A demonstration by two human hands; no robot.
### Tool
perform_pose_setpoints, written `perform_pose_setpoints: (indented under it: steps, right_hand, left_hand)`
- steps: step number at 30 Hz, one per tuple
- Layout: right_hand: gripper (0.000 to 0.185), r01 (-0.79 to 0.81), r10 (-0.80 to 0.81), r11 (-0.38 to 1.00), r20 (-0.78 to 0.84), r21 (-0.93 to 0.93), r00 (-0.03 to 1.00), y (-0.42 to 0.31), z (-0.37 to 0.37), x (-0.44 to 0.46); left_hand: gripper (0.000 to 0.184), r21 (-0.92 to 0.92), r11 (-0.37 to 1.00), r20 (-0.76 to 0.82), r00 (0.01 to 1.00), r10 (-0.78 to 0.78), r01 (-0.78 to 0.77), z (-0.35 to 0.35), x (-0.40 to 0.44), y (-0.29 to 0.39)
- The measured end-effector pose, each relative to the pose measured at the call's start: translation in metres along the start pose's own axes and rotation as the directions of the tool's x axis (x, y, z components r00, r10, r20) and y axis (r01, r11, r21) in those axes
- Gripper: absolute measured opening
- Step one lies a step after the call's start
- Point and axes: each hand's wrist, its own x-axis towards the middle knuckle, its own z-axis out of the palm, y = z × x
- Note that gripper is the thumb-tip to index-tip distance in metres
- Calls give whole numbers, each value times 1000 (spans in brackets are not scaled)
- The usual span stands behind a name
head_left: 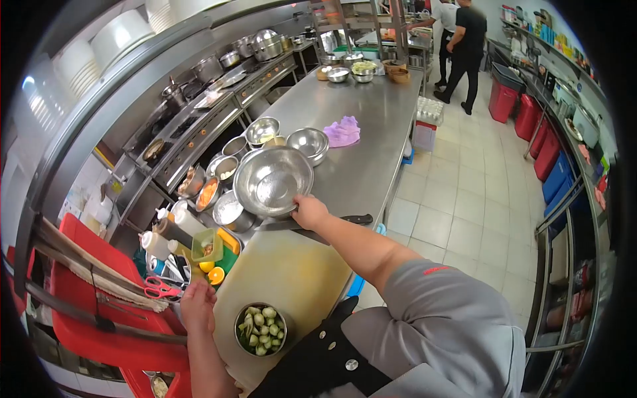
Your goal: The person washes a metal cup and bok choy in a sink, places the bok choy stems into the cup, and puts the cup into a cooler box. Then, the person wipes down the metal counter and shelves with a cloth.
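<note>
Your left hand [199, 306], its grip unclear, is by the left edge of the cutting board [285, 265], and past the far edge your right hand [310, 212] grips a steel bowl [273, 180] over the steel counter [361, 189], whose right edge borders the tiled floor [451, 192].

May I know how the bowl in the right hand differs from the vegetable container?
The bowl looks wider than the container. The right hand grips the bowl; the container stands on the cutting board, untouched. The bowl shows bare metal; the container holds green vegetables. Both are round.
</note>
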Motion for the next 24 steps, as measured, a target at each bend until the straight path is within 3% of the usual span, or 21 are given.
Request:
perform_pose_setpoints:
  steps: [2, 8, 11, 14, 15, 17, 18, 19, 21, 22, 24]
  right_hand:
    - [34, 49, -48, 999, -52, 19, 997, 6, -12, 0]
    - [32, 115, -115, 993, 21, -40, 993, 12, -51, -13]
    - [32, 194, -190, 979, -82, 55, 978, 11, -61, -13]
    - [32, 123, -75, 942, -160, 313, 984, -8, -99, -27]
    - [31, 135, -64, 922, -202, 362, 977, -8, -109, -30]
    - [27, 182, -69, 896, -277, 406, 958, -6, -130, -39]
    - [25, 214, -85, 888, -312, 408, 946, -7, -138, -43]
    - [24, 248, -107, 877, -336, 412, 936, -4, -142, -47]
    - [22, 295, -140, 860, -363, 416, 921, -1, -148, -57]
    - [22, 304, -148, 857, -367, 416, 918, 0, -151, -65]
    - [22, 306, -152, 850, -358, 428, 921, 0, -147, -77]
  left_hand:
    - [8, 5, 1000, 25, 1000, 19, -19, 15, 12, 5]
    - [7, 163, 986, 66, 998, 8, -19, 58, 61, 17]
    - [8, 165, 985, 100, 994, 39, -55, 76, 92, 17]
    - [12, 117, 989, 85, 993, 83, -92, 98, 120, 19]
    - [15, 63, 990, 100, 988, 122, -128, 108, 133, 18]
    - [16, 128, 969, 125, 973, 196, -211, 138, 153, 20]
    - [19, 263, 925, 142, 959, 245, -275, 153, 158, 22]
    - [22, 544, 707, 180, 886, 429, -452, 166, 162, 19]
    - [21, 626, 275, 392, 599, 698, -730, 171, 188, 1]
    - [20, 664, 373, 392, 726, 564, -648, 177, 164, 17]
    - [20, 682, 379, 391, 750, 533, -625, 174, 141, 26]
